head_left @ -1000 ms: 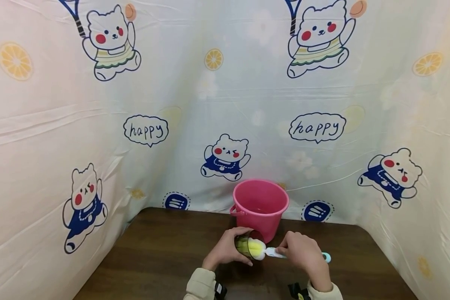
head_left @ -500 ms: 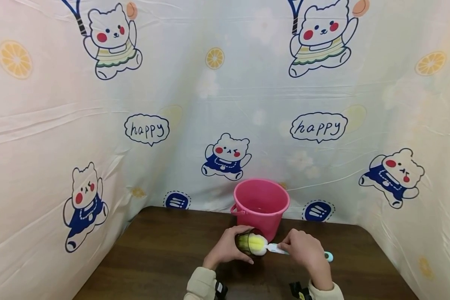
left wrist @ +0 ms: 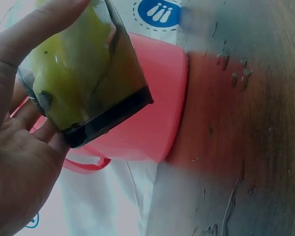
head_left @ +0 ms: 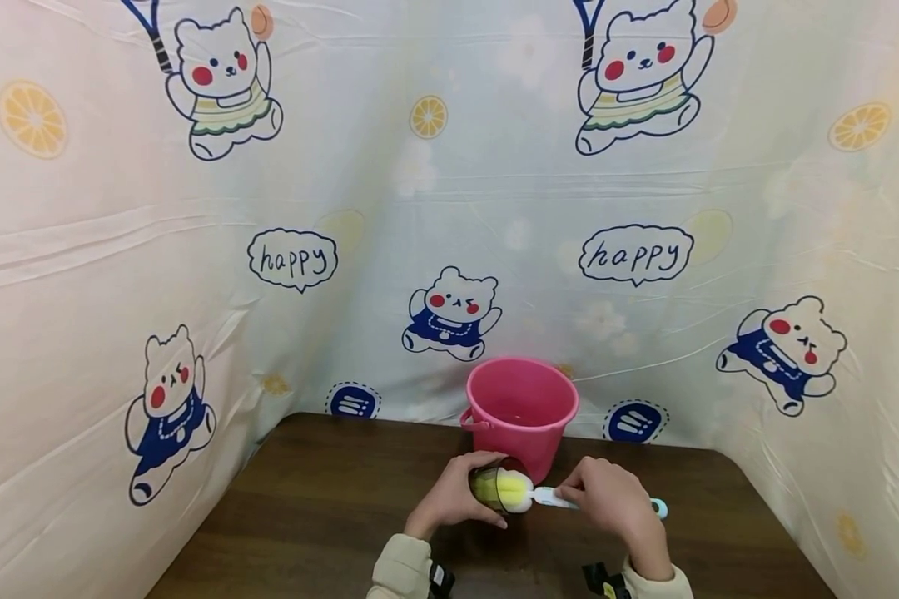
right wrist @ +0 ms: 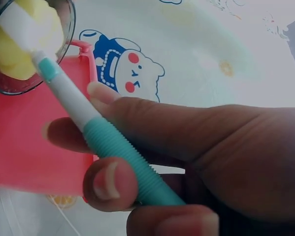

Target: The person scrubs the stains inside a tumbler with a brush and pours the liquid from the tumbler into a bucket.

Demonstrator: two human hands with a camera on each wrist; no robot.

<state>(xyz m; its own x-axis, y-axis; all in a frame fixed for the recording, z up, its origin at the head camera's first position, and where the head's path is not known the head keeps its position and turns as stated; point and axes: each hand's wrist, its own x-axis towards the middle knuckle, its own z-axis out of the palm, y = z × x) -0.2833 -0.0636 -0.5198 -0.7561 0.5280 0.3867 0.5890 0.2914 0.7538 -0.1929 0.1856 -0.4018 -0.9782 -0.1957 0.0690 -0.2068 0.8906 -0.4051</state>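
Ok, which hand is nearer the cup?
Left. The left hand grips the cup round its side; the right hand is apart, beyond its open end, holding the brush handle.

- Left hand (head_left: 449,499): thumb (left wrist: 34,29) and fingers (left wrist: 29,118) set wide apart in a rounded grip.
- Right hand (head_left: 610,499): back upward, fingers (right wrist: 110,187) curled into a narrow grip.
- Both hands sit near each other, not touching.
- Left wrist (head_left: 421,524) and right wrist (head_left: 648,553): bare, just beyond cream sleeves (head_left: 399,566).
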